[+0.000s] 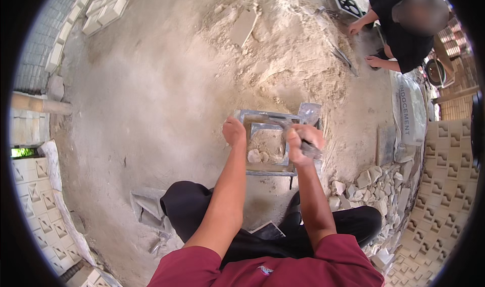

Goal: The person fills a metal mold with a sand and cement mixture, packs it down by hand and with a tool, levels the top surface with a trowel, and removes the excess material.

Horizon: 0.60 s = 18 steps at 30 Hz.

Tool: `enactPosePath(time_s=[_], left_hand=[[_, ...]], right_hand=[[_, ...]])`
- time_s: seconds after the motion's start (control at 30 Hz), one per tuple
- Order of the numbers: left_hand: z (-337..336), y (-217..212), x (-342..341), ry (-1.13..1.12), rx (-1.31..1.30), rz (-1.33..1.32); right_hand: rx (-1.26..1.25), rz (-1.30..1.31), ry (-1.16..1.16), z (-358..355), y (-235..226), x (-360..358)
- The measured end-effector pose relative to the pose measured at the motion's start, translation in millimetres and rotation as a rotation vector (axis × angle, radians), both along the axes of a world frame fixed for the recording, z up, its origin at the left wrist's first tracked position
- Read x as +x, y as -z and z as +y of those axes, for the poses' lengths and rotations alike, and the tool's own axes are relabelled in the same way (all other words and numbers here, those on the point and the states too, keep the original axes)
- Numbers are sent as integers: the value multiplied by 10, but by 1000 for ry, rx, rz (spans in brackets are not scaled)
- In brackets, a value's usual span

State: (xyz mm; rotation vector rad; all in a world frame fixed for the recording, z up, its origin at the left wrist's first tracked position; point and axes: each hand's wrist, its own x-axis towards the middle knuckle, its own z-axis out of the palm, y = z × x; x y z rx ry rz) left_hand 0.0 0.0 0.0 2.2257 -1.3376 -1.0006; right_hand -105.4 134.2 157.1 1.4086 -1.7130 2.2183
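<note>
A rectangular grey metal mould (268, 172) lies on the ground before my knees, with a smaller frame (252, 126) inside it. Pale sandy mix and a couple of whitish lumps (256, 156) sit within the inner frame. My left hand (234, 131) is closed on the mould's left rim near its far corner. Over the right side, my right hand (306, 139) grips a trowel (311, 150); its handle end shows below the fist, and its blade, partly hidden and blurred, points left over the far rim. A flat grey plate (309, 112) sticks out at the far right corner.
A big heap of pale sandy mix (283, 49) rises beyond the mould. At the far right a person (404, 31) in black crouches beside another mould (346, 4). Broken rubble (371, 183) and a cement sack (408, 107) lie rightward. Patterned blocks (444, 170) line the side.
</note>
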Motion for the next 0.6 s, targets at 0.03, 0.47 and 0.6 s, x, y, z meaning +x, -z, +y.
enactPosePath(time_s=[0.03, 0.47, 0.6], left_hand=[[-36, -43, -11, 22, -9, 19], [528, 69, 539, 340, -154, -37], [588, -103, 443, 359, -129, -19]], right_hand=[[139, -32, -3, -28, -87, -8], [-25, -213, 155, 233, -61, 140], [-64, -266, 188, 366, -180, 146]])
